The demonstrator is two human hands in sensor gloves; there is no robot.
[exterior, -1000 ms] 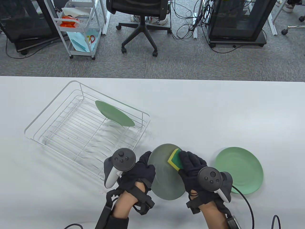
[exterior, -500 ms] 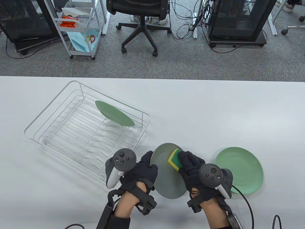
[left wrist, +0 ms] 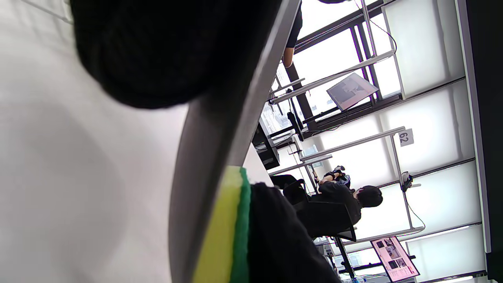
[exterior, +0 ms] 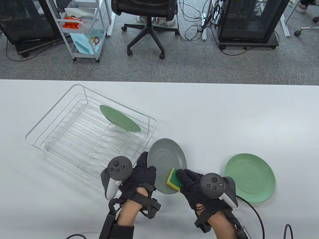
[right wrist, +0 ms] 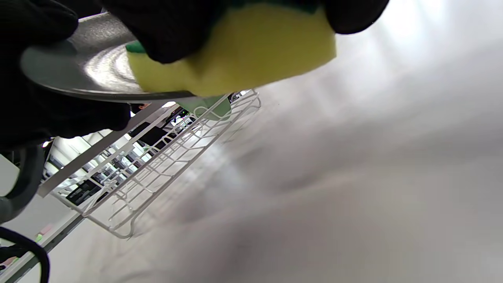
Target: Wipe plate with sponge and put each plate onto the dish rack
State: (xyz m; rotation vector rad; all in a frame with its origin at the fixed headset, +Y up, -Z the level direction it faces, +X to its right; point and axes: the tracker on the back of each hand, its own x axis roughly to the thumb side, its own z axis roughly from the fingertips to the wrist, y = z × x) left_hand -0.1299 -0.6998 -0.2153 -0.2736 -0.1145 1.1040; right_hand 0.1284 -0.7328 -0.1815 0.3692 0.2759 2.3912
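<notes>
My left hand (exterior: 142,174) pinches the grey plate (exterior: 166,161) by its rim, tilted above the table just beside the dish rack (exterior: 82,134), while my right hand (exterior: 192,185) squeezes the soft sponge (exterior: 172,179) against its stiff, probably slick face.

Grey plate (exterior: 166,161) shifted toward dish rack (exterior: 87,135), sponge (exterior: 173,180) slid down to its near edge

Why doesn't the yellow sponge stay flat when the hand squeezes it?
The sponge is probably soft: in the right wrist view it bulges between the right hand's fingers. It likely weighs little. The grey plate looks stiff, keeping its shape.
</notes>
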